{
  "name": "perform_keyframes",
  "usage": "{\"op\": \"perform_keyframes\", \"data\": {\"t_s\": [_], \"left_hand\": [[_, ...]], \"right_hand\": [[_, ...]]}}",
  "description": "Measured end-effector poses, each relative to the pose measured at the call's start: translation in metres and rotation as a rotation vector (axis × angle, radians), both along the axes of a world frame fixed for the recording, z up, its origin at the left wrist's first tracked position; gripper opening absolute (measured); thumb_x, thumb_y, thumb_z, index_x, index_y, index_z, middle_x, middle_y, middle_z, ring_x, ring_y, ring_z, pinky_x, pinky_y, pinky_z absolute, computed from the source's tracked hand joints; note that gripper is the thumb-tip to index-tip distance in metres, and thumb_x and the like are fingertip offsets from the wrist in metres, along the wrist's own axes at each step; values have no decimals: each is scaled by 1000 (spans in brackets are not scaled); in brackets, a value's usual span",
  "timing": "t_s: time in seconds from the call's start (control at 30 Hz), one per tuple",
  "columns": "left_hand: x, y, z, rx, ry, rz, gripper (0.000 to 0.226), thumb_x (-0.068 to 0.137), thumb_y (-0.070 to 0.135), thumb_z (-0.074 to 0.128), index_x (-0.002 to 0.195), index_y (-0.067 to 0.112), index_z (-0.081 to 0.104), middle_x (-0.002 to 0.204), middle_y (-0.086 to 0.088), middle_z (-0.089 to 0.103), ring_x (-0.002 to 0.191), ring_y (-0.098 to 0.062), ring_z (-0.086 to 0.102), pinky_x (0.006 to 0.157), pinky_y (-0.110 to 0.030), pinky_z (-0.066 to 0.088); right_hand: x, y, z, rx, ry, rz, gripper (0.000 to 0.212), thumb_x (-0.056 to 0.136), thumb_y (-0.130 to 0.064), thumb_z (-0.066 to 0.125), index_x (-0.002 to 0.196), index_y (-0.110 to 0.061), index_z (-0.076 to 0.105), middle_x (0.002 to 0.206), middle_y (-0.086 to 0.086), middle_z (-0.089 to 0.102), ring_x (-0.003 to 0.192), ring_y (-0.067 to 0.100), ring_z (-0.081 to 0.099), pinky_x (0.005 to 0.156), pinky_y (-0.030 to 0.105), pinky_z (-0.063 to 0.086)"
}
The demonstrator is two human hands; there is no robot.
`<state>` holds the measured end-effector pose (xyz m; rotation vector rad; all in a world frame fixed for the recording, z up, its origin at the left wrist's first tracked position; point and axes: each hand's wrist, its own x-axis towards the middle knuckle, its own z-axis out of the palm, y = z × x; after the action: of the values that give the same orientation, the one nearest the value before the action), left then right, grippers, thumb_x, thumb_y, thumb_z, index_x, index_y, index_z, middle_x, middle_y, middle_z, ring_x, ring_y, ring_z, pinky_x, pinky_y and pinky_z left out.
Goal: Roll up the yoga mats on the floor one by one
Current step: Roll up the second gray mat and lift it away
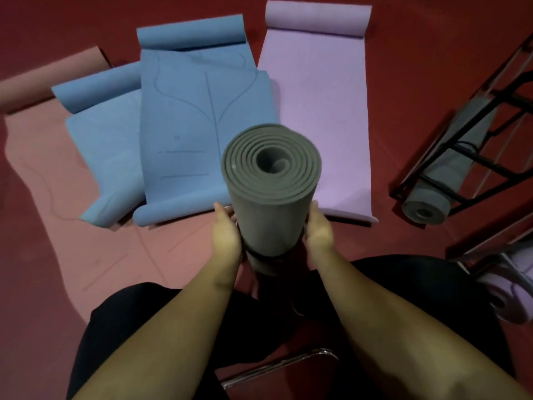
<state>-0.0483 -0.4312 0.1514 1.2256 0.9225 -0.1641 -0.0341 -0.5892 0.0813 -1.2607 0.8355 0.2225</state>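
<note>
Item in hand: grey rolled mat [271, 197], fully wound, held upright on end at the centre of the view, its spiral end face turned toward the camera. A dark band appears to circle its lower part; this cannot be told for certain.

Left hand [226, 232]: pressed against the roll's 9 o'clock side, fingers wrapped round behind it, grasping the roll.

Right hand [318, 229]: set against the 3 o'clock side, fingers likewise curled round the roll.

Mats on the floor [418, 82], not yet rolled:
- purple mat [323, 105], at 1 o'clock, flat, far end curled.
- blue mat with printed lines [196, 116], at 11 o'clock, overlapping its neighbours, far end curled.
- second blue mat [106, 140], at 10 o'clock, partly under the first.
- pink mat [43, 174], at 9 o'clock, lowest in the stack, far end curled.

Storage: black rack [461, 157] at 3 o'clock, a grey roll [424, 212] already lying in it. A purple roll [513, 298] is seen at 4 o'clock.

Step judged: one mat's rolling is finished; it is being carried or squared up.

Next move judged: the roll is to be set aside, probably toward the rack at 3 o'clock, kept tightly gripped so the coils do not loosen. The topmost flat mat would then be taken by its near edge.
</note>
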Motion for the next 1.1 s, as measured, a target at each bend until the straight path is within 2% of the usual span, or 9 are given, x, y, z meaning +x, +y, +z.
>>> {"op": "perform_keyframes", "data": {"t_s": [0.13, 0.37, 0.47, 0.6, 0.67, 0.77, 0.9, 1.0, 1.1], "left_hand": [[3, -15, 7, -41, -100, -20, 53, 105, 53, 24, 112, 20, 65, 87, 14, 68, 76, 4, 65, 83, -28, 45], [13, -20, -23, -38, 0, -225, 47, 98, 62, 39, 100, 27, 71, 97, 12, 74, 108, -14, 65, 91, -33, 52], [17, -17, -38, -23, 49, -286, 37, 101, 47, 46, 98, 19, 70, 99, 5, 76, 80, -6, 68, 63, -23, 52], [21, -9, -45, -6, 134, -315, 30, 104, 25, 44, 83, 15, 63, 84, 9, 71, 57, -7, 59, 51, -19, 49], [22, -4, -48, -51, 152, -266, 34, 104, 20, 40, 74, 15, 56, 60, 12, 66, 46, -7, 54, 51, -21, 48], [18, 2, -61, -148, 103, -174, 47, 107, 39, 26, 83, 18, 60, 65, 4, 61, 53, -8, 55, 54, -22, 46], [7, -10, -59, -185, 87, -257, 56, 106, 50, 11, 114, 25, 60, 93, 11, 69, 73, -5, 64, 49, -12, 48], [8, -27, -41, -187, 75, -271, 41, 106, 52, 15, 117, 39, 52, 104, 11, 58, 73, -1, 56, 56, -15, 44], [29, -22, -42, -255, 79, -306, 69, 99, 67, 8, 115, 26, 61, 119, 5, 63, 96, -16, 63, 70, -26, 47]], "right_hand": [[3, -1, 28, 206, -114, -150, 46, 103, -49, 39, 90, -17, 69, 79, -5, 75, 80, 10, 69, 79, 24, 54], [4, -1, 0, -39, 62, 146, 64, 90, -66, 44, 133, -20, 57, 133, -3, 60, 120, 20, 57, 109, 40, 42], [8, 0, -4, 75, 180, 149, 45, 91, -66, 48, 115, -30, 63, 106, -11, 63, 101, 15, 57, 96, 30, 42], [4, -4, -10, -95, 178, 284, 42, 98, -44, 49, 130, -20, 62, 126, -3, 63, 111, 21, 58, 91, 29, 42], [2, -7, -13, -115, 138, 168, 31, 99, -30, 49, 124, -19, 65, 113, -3, 65, 101, 22, 62, 80, 24, 44], [13, -11, -10, 89, 99, -152, 31, 102, -36, 42, 109, -19, 66, 99, -4, 63, 71, 7, 60, 54, 17, 45], [17, -10, 11, 238, 31, -179, 45, 104, -43, 41, 88, -14, 71, 69, -8, 69, 93, 34, 66, 90, 39, 51], [8, -3, 18, 281, 34, -152, 35, 105, -34, 39, 88, -16, 65, 65, -5, 72, 84, 23, 63, 77, 33, 49], [18, 5, 32, 295, 26, -204, 34, 100, -41, 48, 95, -15, 70, 81, -4, 76, 103, 26, 64, 96, 38, 49]]}}
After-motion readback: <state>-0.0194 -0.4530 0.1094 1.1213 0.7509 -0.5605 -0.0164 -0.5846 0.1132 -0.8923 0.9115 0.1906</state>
